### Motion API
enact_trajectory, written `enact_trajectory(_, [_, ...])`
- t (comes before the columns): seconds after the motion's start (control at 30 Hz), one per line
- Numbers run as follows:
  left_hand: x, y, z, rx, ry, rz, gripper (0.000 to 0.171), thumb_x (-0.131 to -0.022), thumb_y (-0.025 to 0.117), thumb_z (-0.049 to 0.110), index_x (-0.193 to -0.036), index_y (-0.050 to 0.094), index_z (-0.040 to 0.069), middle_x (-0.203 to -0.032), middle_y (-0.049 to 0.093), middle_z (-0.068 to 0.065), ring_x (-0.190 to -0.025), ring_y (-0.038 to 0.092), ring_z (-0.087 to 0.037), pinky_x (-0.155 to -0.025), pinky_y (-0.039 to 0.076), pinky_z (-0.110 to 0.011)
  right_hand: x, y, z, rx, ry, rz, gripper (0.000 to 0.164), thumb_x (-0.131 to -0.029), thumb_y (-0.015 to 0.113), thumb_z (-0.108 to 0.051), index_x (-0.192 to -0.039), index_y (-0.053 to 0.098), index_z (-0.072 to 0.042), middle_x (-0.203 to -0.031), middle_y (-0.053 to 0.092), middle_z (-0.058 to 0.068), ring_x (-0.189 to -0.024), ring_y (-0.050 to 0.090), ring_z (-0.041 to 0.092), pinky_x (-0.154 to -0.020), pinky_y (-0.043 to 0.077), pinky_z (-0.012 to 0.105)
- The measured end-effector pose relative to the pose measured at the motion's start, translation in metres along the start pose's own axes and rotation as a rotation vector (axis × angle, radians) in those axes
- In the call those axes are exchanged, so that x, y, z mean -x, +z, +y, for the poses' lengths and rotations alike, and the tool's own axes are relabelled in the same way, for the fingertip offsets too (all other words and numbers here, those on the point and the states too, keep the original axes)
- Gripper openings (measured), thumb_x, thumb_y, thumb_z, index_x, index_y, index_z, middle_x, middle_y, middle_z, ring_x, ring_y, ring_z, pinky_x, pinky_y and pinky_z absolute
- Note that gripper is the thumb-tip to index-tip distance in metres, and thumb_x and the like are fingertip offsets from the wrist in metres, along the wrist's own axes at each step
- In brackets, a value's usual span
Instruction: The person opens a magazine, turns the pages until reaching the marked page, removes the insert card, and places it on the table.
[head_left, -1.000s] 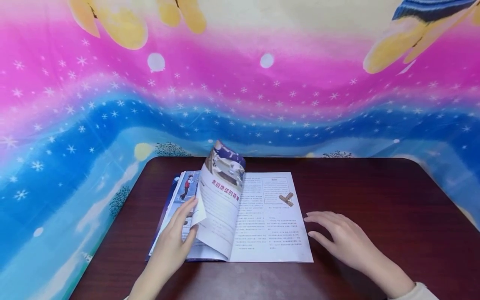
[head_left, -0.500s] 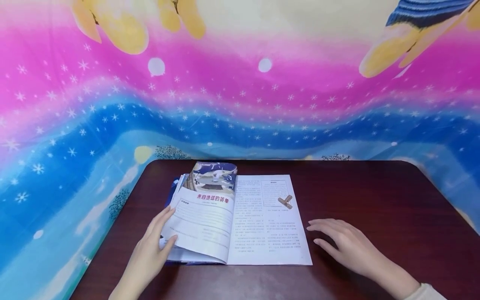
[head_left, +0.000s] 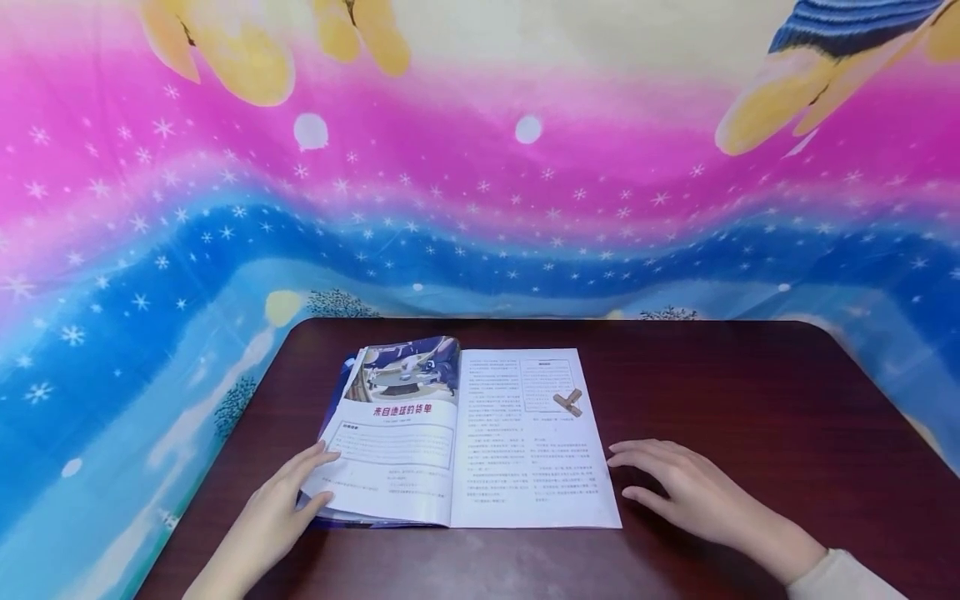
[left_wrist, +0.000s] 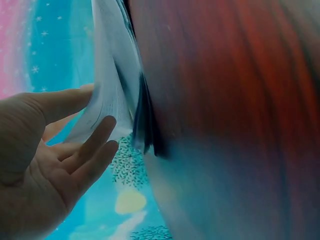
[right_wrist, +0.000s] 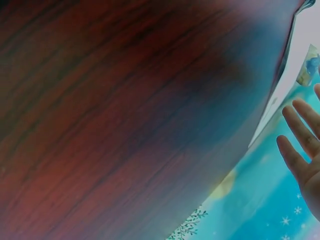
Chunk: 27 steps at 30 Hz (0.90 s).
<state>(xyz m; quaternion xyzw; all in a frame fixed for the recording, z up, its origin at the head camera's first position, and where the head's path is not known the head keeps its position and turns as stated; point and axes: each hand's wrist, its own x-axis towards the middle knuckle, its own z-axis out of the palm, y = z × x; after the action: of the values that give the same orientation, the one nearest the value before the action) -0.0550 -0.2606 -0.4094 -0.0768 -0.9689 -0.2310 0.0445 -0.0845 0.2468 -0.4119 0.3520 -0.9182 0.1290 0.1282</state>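
Observation:
An open magazine [head_left: 525,492] lies on the dark wooden table, its left page showing a picture and red heading. Small print and a brown crossed shape fill the right page. My left hand [head_left: 273,500] is at the left page's outer edge, index fingertip and thumb touching the paper. In the left wrist view the left hand [left_wrist: 55,155] has spread, fairly straight fingers beside the slightly lifted pages [left_wrist: 107,95]. Just off the magazine's right edge, my right hand [head_left: 690,492] hovers or rests with loose fingers, holding nothing; the right wrist view shows its fingers [right_wrist: 300,125] apart.
The brown table [head_left: 750,383] extends to the right of the magazine and in front of it. Behind stands a patterned cloth [head_left: 480,167] in pink and blue with snowflakes, meeting the table's back and side edges.
The raised page has come down onto the left side as my left hand moved left and toward the near edge. My right hand stays almost in place.

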Motion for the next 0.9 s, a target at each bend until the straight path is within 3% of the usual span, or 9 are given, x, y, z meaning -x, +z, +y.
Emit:
enact_trajectory(0.33, [-0.005, 0.0, -0.013, -0.026, 0.002, -0.162, 0.049, -0.08, 0.081, 0.005, -0.127, 0.065, 0.008, -0.134, 0.058, -0.019, -0.121, 0.057, -0.039, -0.089, 0.052, -0.053, -0.006, 0.005, 0.001, -0.042, -0.03, -0.116, 0.039, -0.079, 0.084, -0.026, -0.114, 0.07, -0.019, -0.124, 0.065, -0.003, -0.111, 0.062, 0.018, -0.088, 0.053, 0.043])
enact_trajectory(0.63, [-0.008, -0.004, -0.022, -0.03, -0.021, -0.231, 0.049, -0.08, 0.082, 0.014, -0.126, 0.066, 0.007, -0.127, 0.063, -0.017, -0.117, 0.059, -0.037, -0.091, 0.05, -0.054, -0.007, 0.01, -0.002, -0.038, -0.033, -0.145, 0.044, -0.078, 0.084, -0.033, -0.117, 0.069, -0.019, -0.131, 0.062, 0.002, -0.116, 0.061, 0.023, -0.09, 0.051, 0.047])
enact_trajectory(0.9, [-0.011, -0.007, -0.026, -0.137, -0.038, -0.23, 0.05, -0.078, 0.084, 0.027, -0.124, 0.068, 0.013, -0.125, 0.064, -0.015, -0.116, 0.058, -0.038, -0.085, 0.05, -0.06, -0.011, 0.011, -0.003, -0.043, 0.029, -0.228, 0.055, -0.077, 0.085, -0.038, -0.124, 0.067, -0.016, -0.14, 0.056, 0.006, -0.124, 0.055, 0.028, -0.095, 0.048, 0.052])
